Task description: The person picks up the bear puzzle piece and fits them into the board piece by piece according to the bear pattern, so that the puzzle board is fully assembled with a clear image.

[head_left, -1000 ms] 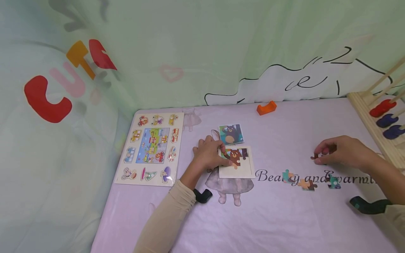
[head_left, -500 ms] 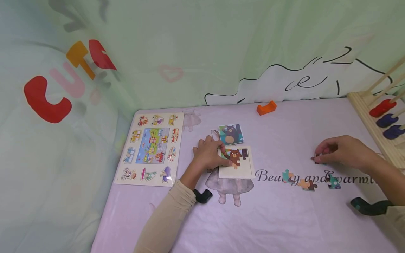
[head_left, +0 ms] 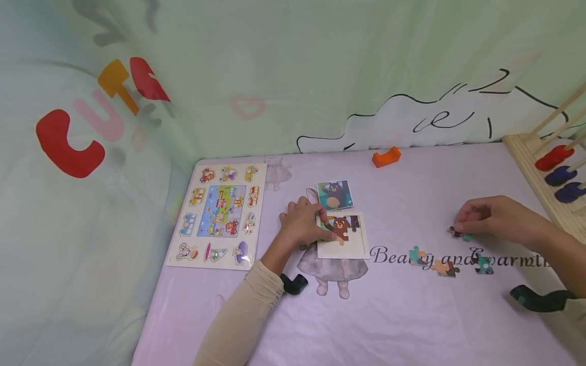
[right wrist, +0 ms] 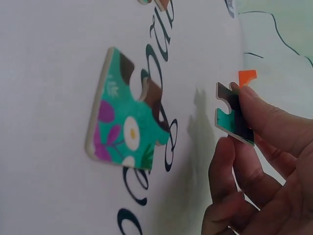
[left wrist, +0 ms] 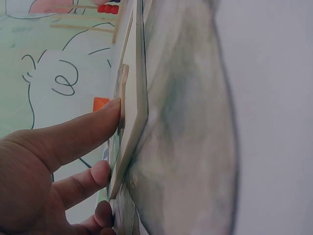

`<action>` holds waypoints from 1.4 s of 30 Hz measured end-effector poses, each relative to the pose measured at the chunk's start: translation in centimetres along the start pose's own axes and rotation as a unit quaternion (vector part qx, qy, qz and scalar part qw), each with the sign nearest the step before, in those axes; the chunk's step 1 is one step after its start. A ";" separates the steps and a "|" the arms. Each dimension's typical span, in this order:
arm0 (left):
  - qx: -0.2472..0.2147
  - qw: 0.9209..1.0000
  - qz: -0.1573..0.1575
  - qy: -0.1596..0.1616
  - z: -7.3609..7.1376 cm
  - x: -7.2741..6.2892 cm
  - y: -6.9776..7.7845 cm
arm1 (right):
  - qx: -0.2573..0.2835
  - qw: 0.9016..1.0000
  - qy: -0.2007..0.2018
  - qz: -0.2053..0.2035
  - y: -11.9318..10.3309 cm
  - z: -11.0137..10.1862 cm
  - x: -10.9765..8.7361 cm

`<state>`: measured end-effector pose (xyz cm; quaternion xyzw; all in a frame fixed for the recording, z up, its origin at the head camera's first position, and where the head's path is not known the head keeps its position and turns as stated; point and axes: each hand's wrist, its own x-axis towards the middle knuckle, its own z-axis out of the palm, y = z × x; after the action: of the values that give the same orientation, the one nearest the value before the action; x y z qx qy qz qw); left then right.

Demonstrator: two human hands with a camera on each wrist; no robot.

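Note:
My left hand [head_left: 299,223] is at the left side of a wooden bear puzzle board [head_left: 341,249]. Its thumb presses on a piece in the tray, and the index fingertip touches the board near its edge. Several bear pieces [head_left: 340,223] fill the upper left of the tray. At the right, my right hand [head_left: 499,221] pinches a teal and dark brown jigsaw piece [right wrist: 239,120] above the cloth. Below it lie loose jigsaw pieces: a teal one [head_left: 416,255], an orange-brown one [head_left: 445,267] and a teal one with a white flower [right wrist: 115,132].
Above the board lies a bear picture card [head_left: 335,194]. A vehicle peg puzzle [head_left: 183,256] lies to the left, and an orange block [head_left: 386,157] near the back edge. A wooden bead frame [head_left: 526,162] stands at the far right. Dark curved objects [head_left: 537,299] show at both wrists.
The right hand's fingers have shifted slightly on the jigsaw piece, so more of its teal part shows. My left hand and the puzzle board stay in place.

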<state>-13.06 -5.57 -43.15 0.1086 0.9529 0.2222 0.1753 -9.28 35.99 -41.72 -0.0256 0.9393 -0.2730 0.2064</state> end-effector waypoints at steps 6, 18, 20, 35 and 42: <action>0.002 1.000 0.001 -0.001 0.0 0.0 0.0 | 0.031 0.999 -0.014 0.001 -0.9 0.3 0.2; 0.006 1.000 -0.003 0.000 0.1 0.1 0.1 | 0.078 0.996 -0.047 0.004 -3.5 0.6 0.8; 0.007 1.000 -0.004 0.000 0.1 0.1 0.1 | 0.086 0.995 -0.049 0.000 -3.7 0.8 0.9; 0.008 1.000 -0.003 0.000 0.2 0.2 0.0 | 0.077 0.994 -0.037 -0.062 -5.5 1.6 1.1; 0.005 1.000 -0.003 -0.001 0.2 0.2 0.0 | 0.137 0.988 -0.064 -0.041 -6.9 2.3 1.6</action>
<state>-13.19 -5.40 -43.35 0.1066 0.9543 0.2169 0.1760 -10.30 28.73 -40.51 -0.0529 0.8760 -0.4053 0.2561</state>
